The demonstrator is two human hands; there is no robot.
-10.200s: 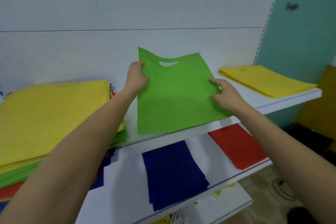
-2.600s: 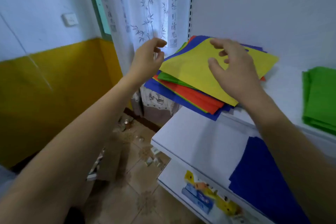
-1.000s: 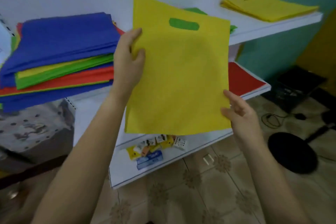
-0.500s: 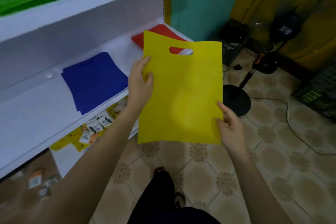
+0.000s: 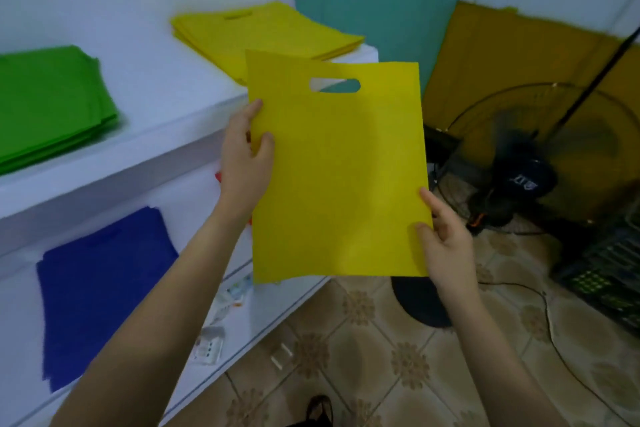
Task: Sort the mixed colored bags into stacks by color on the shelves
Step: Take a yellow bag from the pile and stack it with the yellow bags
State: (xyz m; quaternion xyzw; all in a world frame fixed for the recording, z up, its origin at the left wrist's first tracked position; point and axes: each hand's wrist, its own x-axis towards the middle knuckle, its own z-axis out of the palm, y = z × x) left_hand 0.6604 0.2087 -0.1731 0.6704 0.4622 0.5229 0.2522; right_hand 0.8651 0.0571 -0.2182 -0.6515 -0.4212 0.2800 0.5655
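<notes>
Yellow bag [image 5: 339,177], flat and upright with its oval handle cutout [image 5: 334,85] at the top, is held in the air in front of the right end of the shelves, touching no shelf that can be seen. The left hand [image 5: 244,163] grips its left edge a little above the middle: the thumb lies on the front face and the other fingers [image 5: 254,111] go behind, so the edge is pinched between them. The right hand [image 5: 446,239] takes the lower right edge the same way, thumb pressed on the front near the corner and one finger laid along the edge (the rest are hidden behind the cloth).

On the upper shelf [image 5: 166,90] a yellow stack [image 5: 263,28] lies at the right end, just behind the held bag's top left corner as seen from the head camera. A green stack [image 5: 48,100] sits well apart from it at the left. On the lower shelf [image 5: 17,322] a blue bag [image 5: 100,291] lies flat, and a sliver of red [image 5: 218,177] shows beside the left wrist; what it belongs to cannot be told. To the right a floor fan [image 5: 519,177] stands on the tiled floor [image 5: 363,357].
</notes>
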